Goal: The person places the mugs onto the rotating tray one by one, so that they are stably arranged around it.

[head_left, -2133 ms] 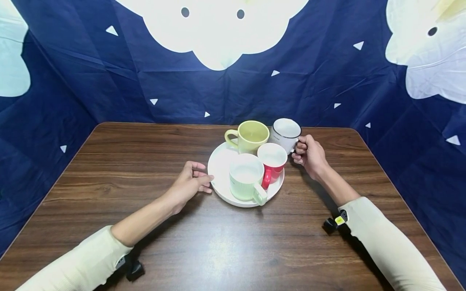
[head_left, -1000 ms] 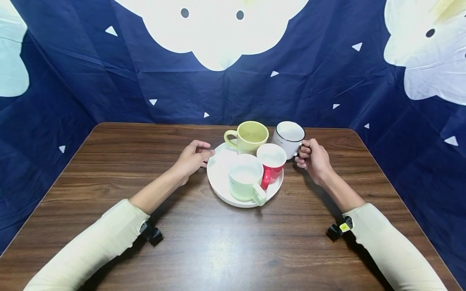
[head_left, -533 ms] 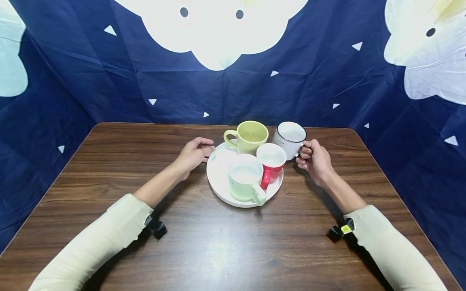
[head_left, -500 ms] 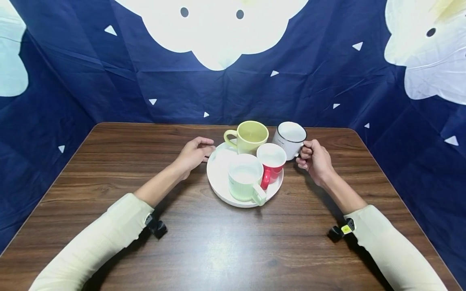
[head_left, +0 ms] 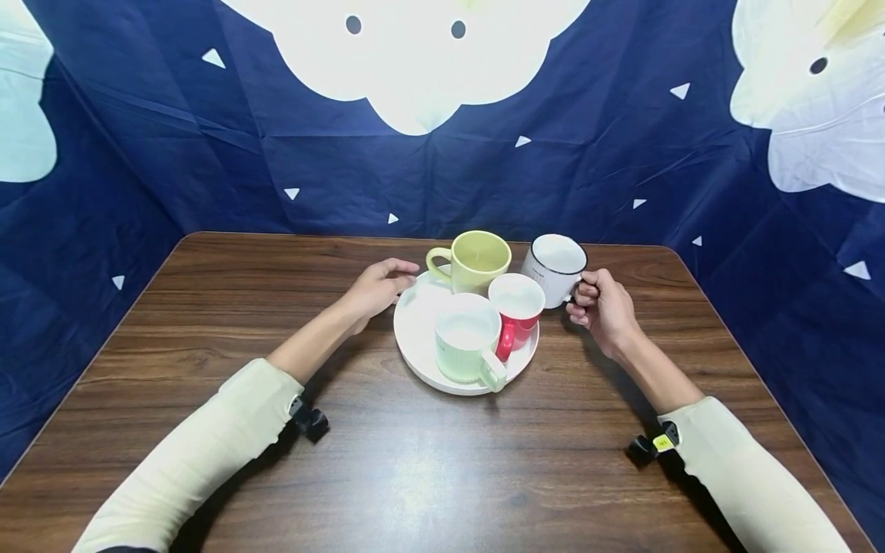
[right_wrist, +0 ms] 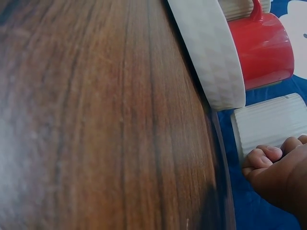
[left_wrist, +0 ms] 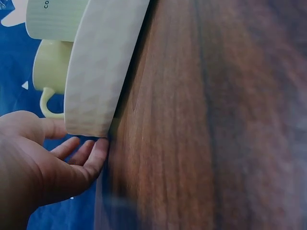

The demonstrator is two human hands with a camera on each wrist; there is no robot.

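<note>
My right hand (head_left: pixel 604 311) grips the handle of a white mug with a dark rim (head_left: pixel 553 269). The mug is upright, close over the table just off the right rear of a round white plate (head_left: pixel 417 338). In the right wrist view my curled fingers (right_wrist: pixel 259 158) are against the mug's ribbed side. At the plate's left rear rim is my left hand (head_left: pixel 376 290), its relaxed fingertips touching the edge and its thumb partly hidden behind the rim in the left wrist view. On the plate stand a yellow-green mug (head_left: pixel 477 265), a red mug (head_left: pixel 522 330) and a pale green mug (head_left: pixel 459 353).
The plate stands toward the back of a brown wooden table (head_left: pixel 442 468). Behind the table hangs a dark blue cloth (head_left: pixel 332 161) with white shapes. The pale green mug's handle (head_left: pixel 493 370) sticks out over the plate's front rim.
The white mug in my right hand has moved right and slightly toward me, away from the yellow-green mug. My left hand has slid along the plate's left rim toward the back. The plate stays put.
</note>
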